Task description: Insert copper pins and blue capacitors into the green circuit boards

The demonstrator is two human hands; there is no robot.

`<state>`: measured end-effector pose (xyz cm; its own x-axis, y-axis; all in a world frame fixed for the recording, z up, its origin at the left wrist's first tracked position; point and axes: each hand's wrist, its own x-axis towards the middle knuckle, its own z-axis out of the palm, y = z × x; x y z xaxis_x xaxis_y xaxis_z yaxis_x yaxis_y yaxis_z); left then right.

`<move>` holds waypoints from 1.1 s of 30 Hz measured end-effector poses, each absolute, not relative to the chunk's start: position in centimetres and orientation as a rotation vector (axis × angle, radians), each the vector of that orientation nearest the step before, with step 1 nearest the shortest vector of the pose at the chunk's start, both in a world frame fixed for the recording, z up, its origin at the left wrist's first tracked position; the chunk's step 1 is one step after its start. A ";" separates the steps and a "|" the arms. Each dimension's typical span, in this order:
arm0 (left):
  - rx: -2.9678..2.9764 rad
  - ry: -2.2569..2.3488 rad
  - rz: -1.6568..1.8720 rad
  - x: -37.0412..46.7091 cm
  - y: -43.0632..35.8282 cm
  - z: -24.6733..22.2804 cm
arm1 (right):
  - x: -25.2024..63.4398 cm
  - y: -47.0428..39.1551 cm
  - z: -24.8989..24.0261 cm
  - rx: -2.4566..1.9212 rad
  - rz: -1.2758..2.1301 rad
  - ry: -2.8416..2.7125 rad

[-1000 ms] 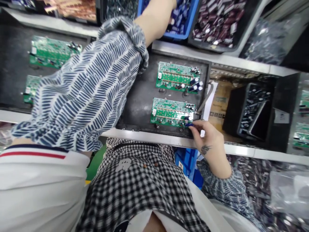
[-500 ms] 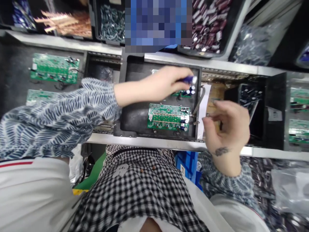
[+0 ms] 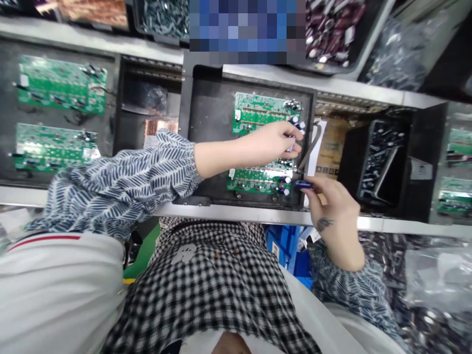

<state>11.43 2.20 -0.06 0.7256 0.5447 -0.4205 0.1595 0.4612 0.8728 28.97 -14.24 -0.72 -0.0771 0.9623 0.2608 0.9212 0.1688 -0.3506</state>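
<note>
Matte black tray (image 3: 210,123) holds two flat green circuit boards: far board (image 3: 258,110) at its back, near board (image 3: 254,181) at its front, both studded with small cylindrical parts. Left hand (image 3: 269,143), striped fabric sleeve, lies over the tray between the boards, fingers pinched narrow at the far board's right end on something small; what it is, cannot tell. Right hand (image 3: 330,199), just off the tray's front right corner, pinches a small glossy blue cylindrical capacitor (image 3: 304,184) beside the near board's right edge.
</note>
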 end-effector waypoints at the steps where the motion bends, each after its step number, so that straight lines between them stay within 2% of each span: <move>1: 1.005 0.752 0.235 11.3 2.3 0.0 | 28.9 -14.2 -1.0 -1.783 0.122 -2.097; 5: 0.881 0.685 0.171 10.7 2.2 0.3 | 29.0 -13.5 -1.4 -1.769 0.064 -2.268; 16: 1.024 0.637 0.306 10.2 2.7 -1.4 | 29.0 -13.2 -1.4 -1.722 0.027 -2.382; 20: 0.917 0.635 0.204 10.2 2.0 -1.3 | 27.9 -14.1 -1.2 -1.775 0.073 -2.223; 25: 1.154 0.383 -0.026 10.8 0.3 -0.6 | 26.9 -15.0 -0.4 -1.715 0.101 -1.810; 27: 1.457 0.283 -0.088 12.1 1.9 0.0 | 27.2 -15.6 -0.7 -1.713 0.133 -1.707; 29: 1.891 0.342 0.020 14.2 5.7 0.6 | 27.8 -16.3 -1.4 -1.770 0.185 -1.591; 30: 2.108 0.487 0.168 15.4 8.1 0.8 | 28.1 -16.7 -1.8 -1.789 0.203 -1.547; 33: 2.178 0.811 0.300 18.9 15.5 0.6 | 28.5 -17.6 -2.8 -1.770 0.213 -1.586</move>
<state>18.90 15.55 0.62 0.7689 0.6377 -0.0460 0.4545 -0.4946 0.7408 28.48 -17.63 -2.83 0.2232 0.9130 0.3414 0.7907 0.0352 -0.6112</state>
